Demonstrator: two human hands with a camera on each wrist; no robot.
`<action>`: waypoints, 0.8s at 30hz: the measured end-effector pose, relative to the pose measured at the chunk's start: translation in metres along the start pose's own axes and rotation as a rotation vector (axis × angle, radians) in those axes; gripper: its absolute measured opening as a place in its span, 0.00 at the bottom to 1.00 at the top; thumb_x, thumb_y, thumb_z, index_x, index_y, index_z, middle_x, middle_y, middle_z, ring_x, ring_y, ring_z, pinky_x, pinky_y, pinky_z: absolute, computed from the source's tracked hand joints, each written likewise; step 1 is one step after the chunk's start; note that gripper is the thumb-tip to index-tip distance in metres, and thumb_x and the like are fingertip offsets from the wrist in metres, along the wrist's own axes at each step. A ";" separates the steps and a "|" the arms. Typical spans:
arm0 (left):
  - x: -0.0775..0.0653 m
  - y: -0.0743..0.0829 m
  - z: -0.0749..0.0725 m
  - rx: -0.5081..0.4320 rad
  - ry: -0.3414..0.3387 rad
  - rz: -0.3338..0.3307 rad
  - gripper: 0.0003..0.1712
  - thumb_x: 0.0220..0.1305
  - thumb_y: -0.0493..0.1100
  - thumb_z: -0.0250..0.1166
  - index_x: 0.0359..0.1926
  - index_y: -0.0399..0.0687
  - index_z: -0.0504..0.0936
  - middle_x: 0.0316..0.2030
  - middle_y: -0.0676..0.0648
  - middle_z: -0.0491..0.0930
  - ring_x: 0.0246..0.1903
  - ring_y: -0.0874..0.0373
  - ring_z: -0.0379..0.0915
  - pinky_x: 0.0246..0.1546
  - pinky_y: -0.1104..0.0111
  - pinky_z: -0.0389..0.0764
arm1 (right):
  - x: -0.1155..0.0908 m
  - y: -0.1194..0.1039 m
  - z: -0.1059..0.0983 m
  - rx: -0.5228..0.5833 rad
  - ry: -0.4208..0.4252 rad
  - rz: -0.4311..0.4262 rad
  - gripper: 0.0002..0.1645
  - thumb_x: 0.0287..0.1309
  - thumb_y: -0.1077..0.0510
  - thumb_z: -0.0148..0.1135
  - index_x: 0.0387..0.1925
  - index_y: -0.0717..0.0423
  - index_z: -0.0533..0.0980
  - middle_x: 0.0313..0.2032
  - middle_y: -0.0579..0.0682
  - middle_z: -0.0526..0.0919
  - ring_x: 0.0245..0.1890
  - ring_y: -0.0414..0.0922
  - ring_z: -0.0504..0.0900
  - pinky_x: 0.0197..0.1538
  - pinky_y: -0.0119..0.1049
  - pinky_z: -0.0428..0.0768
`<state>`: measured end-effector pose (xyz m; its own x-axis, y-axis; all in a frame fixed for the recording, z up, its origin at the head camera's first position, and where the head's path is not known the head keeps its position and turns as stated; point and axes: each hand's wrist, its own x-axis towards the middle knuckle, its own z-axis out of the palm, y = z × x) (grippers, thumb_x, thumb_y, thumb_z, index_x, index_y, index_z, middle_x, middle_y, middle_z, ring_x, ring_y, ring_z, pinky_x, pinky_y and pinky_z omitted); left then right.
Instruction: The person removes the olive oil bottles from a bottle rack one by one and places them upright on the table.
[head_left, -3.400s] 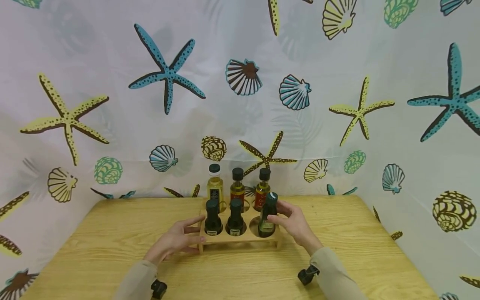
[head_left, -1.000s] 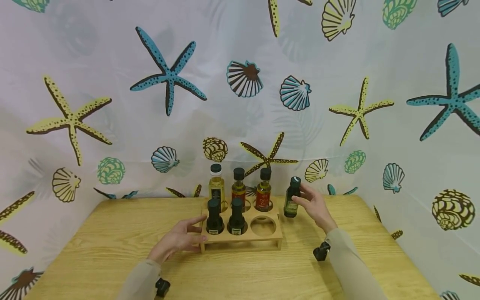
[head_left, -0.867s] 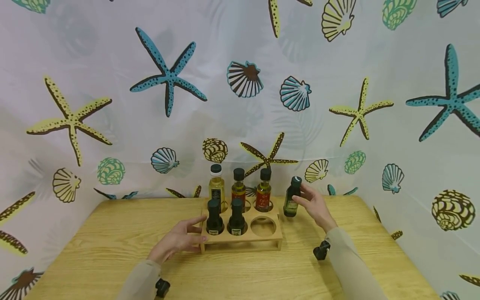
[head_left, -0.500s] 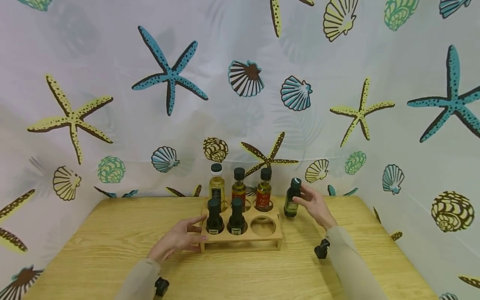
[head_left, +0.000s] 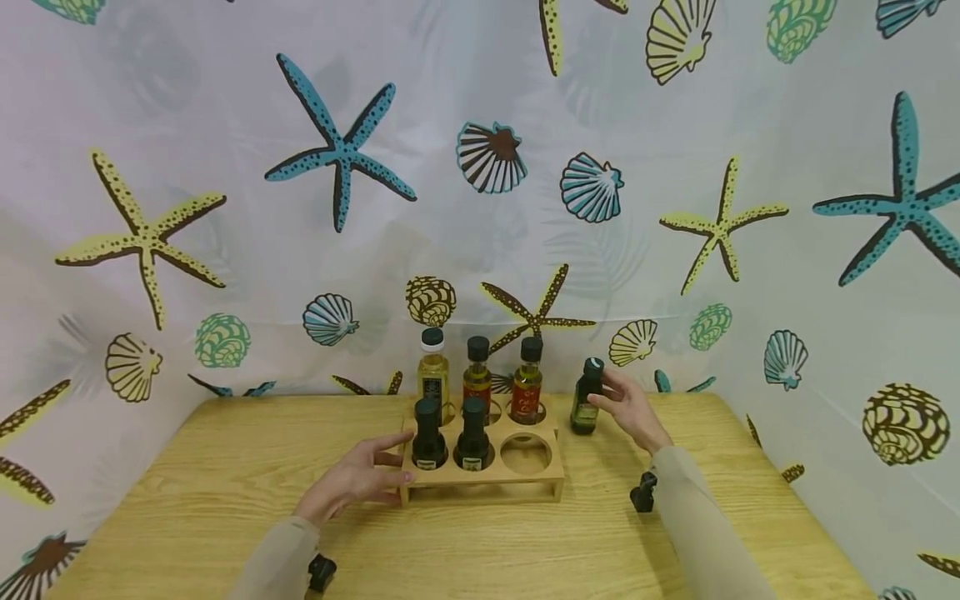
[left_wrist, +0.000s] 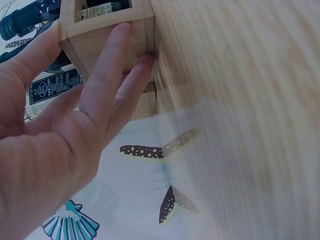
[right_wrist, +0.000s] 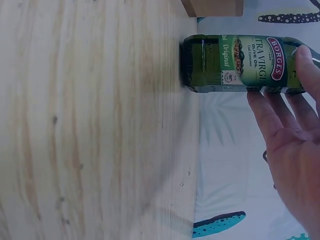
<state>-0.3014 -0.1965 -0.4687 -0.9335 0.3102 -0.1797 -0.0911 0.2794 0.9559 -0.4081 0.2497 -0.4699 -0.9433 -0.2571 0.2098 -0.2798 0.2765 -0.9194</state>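
Note:
A dark green olive oil bottle [head_left: 585, 403] stands upright on the table, right of the wooden bottle rack [head_left: 517, 478]. My right hand [head_left: 630, 412] holds its upper part between thumb and fingers; the right wrist view shows the label of the olive oil bottle [right_wrist: 255, 60] facing the camera. At the rack's left end, my left hand [head_left: 356, 482] rests with extended fingers against the side panel [left_wrist: 90, 42]. Two dark-capped bottles [head_left: 472, 433] sit in the front row, beside a bare round hole [head_left: 527, 454] at the right.
The rack's back row holds a pale yellow oil bottle [head_left: 432, 375] with a white-banded cap and two red-labelled bottles [head_left: 527, 383]. Behind the wooden table [head_left: 480, 550] hangs a white cloth [head_left: 480, 242] printed with starfish and shells.
The right hand has lifted the olive oil bottle from the rack's front right hole and carried it right onto the table. Lately it has shifted only slightly. The left hand stays at the rack.

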 end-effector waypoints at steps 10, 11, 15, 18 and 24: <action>0.003 0.005 0.000 0.050 0.022 -0.018 0.47 0.60 0.41 0.71 0.76 0.50 0.57 0.66 0.25 0.63 0.57 0.37 0.74 0.45 0.51 0.85 | 0.000 -0.001 -0.007 -0.017 -0.016 0.003 0.40 0.68 0.58 0.59 0.76 0.57 0.53 0.73 0.65 0.57 0.71 0.62 0.61 0.69 0.56 0.67; 0.003 0.004 0.001 0.051 0.021 -0.015 0.47 0.60 0.41 0.71 0.76 0.50 0.58 0.66 0.25 0.62 0.57 0.37 0.73 0.45 0.51 0.85 | 0.000 0.000 -0.007 -0.027 -0.018 0.008 0.41 0.69 0.57 0.59 0.76 0.58 0.52 0.73 0.65 0.57 0.71 0.62 0.61 0.69 0.56 0.67; 0.002 0.001 0.001 0.054 0.025 -0.008 0.46 0.60 0.41 0.71 0.75 0.50 0.59 0.65 0.24 0.63 0.56 0.37 0.75 0.44 0.52 0.85 | -0.001 0.000 -0.005 -0.062 -0.008 0.028 0.42 0.68 0.55 0.59 0.76 0.58 0.52 0.73 0.65 0.57 0.71 0.62 0.61 0.69 0.56 0.67; 0.001 0.000 0.000 0.053 0.025 0.004 0.46 0.60 0.41 0.71 0.75 0.50 0.59 0.64 0.24 0.63 0.55 0.37 0.75 0.43 0.52 0.85 | -0.001 -0.002 -0.003 -0.082 0.000 0.028 0.42 0.68 0.55 0.59 0.76 0.59 0.52 0.73 0.65 0.57 0.71 0.61 0.62 0.69 0.56 0.67; -0.001 -0.001 0.000 0.023 0.013 -0.003 0.46 0.61 0.41 0.70 0.76 0.50 0.58 0.65 0.24 0.62 0.55 0.39 0.76 0.44 0.51 0.85 | -0.003 -0.005 -0.002 -0.079 -0.009 0.020 0.41 0.69 0.57 0.58 0.76 0.60 0.51 0.73 0.66 0.56 0.71 0.63 0.60 0.68 0.59 0.66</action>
<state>-0.3000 -0.1972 -0.4691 -0.9377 0.2978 -0.1791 -0.0859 0.3007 0.9498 -0.4046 0.2512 -0.4652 -0.9472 -0.2593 0.1884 -0.2746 0.3535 -0.8942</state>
